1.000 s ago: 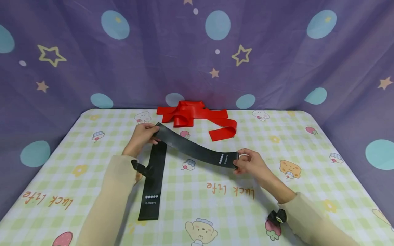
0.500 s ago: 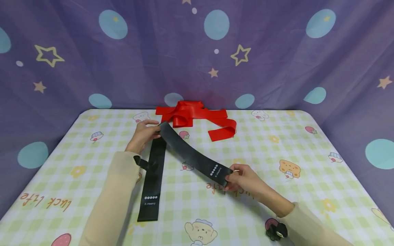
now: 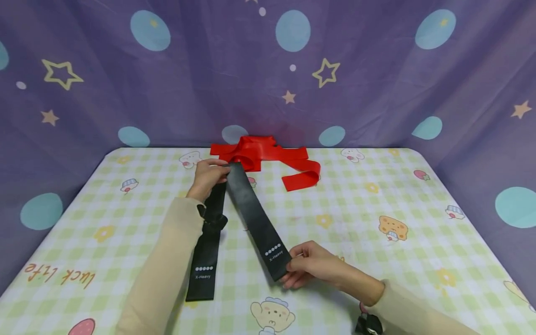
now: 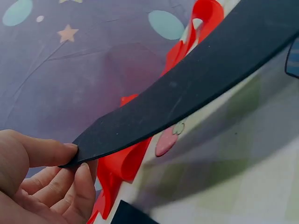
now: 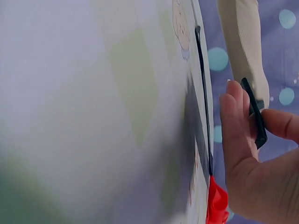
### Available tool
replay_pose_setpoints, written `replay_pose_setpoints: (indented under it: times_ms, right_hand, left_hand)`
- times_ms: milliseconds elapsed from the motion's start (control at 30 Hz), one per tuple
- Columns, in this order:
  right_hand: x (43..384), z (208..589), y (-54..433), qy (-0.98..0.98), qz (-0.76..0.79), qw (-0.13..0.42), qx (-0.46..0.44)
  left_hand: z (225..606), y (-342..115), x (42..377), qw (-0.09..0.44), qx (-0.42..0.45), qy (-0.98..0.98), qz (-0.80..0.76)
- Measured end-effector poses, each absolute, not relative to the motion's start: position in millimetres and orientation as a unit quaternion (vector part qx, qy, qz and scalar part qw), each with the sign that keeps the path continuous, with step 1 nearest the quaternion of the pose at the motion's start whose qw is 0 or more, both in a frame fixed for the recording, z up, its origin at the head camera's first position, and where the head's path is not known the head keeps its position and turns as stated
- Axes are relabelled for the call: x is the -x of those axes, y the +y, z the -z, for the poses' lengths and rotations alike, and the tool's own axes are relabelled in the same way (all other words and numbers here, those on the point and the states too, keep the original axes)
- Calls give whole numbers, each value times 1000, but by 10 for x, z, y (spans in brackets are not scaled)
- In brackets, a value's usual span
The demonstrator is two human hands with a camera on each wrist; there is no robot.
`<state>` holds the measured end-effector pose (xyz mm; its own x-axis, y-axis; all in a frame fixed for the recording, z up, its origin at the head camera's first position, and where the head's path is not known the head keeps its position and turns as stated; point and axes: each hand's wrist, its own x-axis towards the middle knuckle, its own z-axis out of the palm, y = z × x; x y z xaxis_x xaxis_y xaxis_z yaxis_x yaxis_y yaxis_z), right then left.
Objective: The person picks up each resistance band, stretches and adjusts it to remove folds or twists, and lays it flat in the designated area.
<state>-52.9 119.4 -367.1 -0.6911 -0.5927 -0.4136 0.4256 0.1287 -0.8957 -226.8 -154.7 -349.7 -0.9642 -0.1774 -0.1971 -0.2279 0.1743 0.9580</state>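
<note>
A flat black resistance band (image 3: 256,214) marked "X-Heavy" stretches slantwise between my two hands, above the table. Its far end is pinched by my left hand (image 3: 208,177), thumb on top and fingertips beneath, as the left wrist view shows on the band (image 4: 177,88). My right hand (image 3: 311,264) pinches the near, printed end between thumb and fingers; in the right wrist view that band end (image 5: 254,114) appears edge-on. A second black X-Heavy band (image 3: 201,288) lies flat on the table to the left, partly covered by my left wrist and its black strap.
A long red band (image 3: 300,180) lies in loose folds at the table's back edge, just beyond my left hand. The checked tablecloth (image 3: 351,200) covers the table. A purple patterned curtain (image 3: 234,70) hangs right behind it.
My right hand has swung the near end of the held band toward me and to the left. My left hand has shifted slightly right and away. The flat black band stays put.
</note>
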Motion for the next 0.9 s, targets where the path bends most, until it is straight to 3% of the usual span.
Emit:
replay_pose_setpoints:
  times_ms: [433, 900]
  right_hand:
    - [459, 3733, 858, 668, 615, 410, 82]
    - [480, 3766, 464, 655, 579, 473, 106]
  left_hand:
    - [3617, -1414, 2400, 20, 92, 828, -552]
    - [3731, -1451, 2479, 28, 49, 885, -462]
